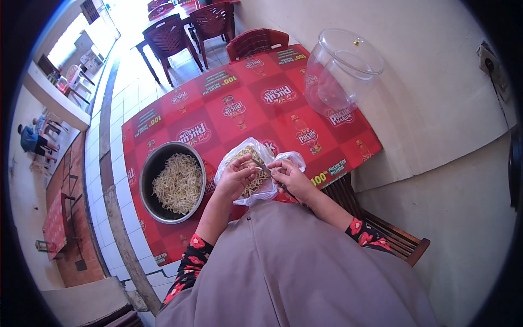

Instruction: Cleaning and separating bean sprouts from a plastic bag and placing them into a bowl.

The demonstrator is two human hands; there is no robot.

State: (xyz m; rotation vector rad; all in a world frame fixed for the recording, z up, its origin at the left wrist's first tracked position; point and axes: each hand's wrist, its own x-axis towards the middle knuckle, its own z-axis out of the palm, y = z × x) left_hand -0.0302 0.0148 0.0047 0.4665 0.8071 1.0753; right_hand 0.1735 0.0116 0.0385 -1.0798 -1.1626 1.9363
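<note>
Both my hands meet over a white plastic bag point(225, 165) of bean sprouts point(251, 188), which lies at the near edge of the table. Closed around a small knife point(261, 166), my right hand point(292, 179) points its blade toward the left; part of the dark handle shows under the palm. The fingertips of my left hand point(236, 175) are pinched beside the blade on a thin pale piece, which looks like a bean sprout. To the left stands a deep metal pot point(146, 182), with a heap of bean sprouts point(178, 184) in it.
A large clear plastic jar point(340, 73) stands at the table's far right, by the pale wall point(414, 103). The table has a red printed cover point(218, 117). Dark red chairs point(166, 41) are beyond it, and a slatted wooden chair point(395, 240) is at right. A person point(35, 141) sits far left.
</note>
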